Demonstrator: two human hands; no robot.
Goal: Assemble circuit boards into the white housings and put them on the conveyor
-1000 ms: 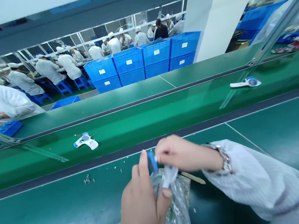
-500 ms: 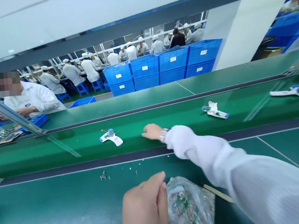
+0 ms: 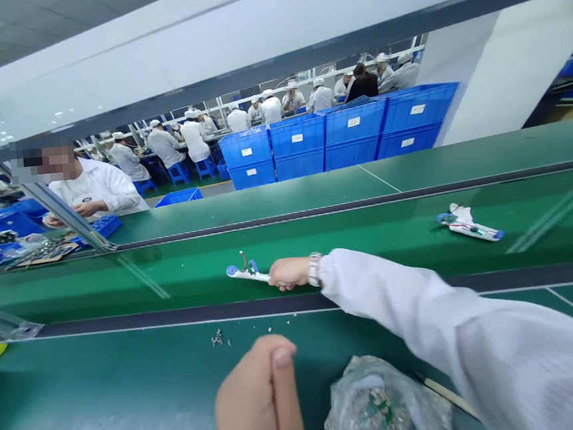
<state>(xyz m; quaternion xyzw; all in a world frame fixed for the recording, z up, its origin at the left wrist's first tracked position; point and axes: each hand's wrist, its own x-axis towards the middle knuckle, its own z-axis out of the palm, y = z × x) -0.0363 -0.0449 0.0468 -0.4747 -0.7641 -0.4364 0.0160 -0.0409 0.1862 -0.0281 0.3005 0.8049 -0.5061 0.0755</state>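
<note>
My right hand (image 3: 289,273), with a wristwatch and white striped sleeve, reaches over the green conveyor belt (image 3: 368,234). Its fingers close on the end of a white plastic device (image 3: 244,272) with a blue part and red wire. The device's far end sticks out to the left of my hand. My left hand (image 3: 257,398) sits low on the green bench mat (image 3: 107,408), its fingers curled and holding nothing. To its right lies a clear plastic bag (image 3: 383,404) of green circuit boards, not touching it. A wooden stick (image 3: 447,395) lies beside the bag.
A second white device (image 3: 468,226) lies on the belt to the right. Small debris (image 3: 217,338) is scattered on the mat. A glass pane's metal rail (image 3: 66,217) runs at left; beyond it a co-worker (image 3: 96,191) sits near stacked blue crates (image 3: 344,136).
My right hand has moved from beside the white device to closing on it, and the device has turned. The view has tilted and shifted, so the belt items sit further right.
</note>
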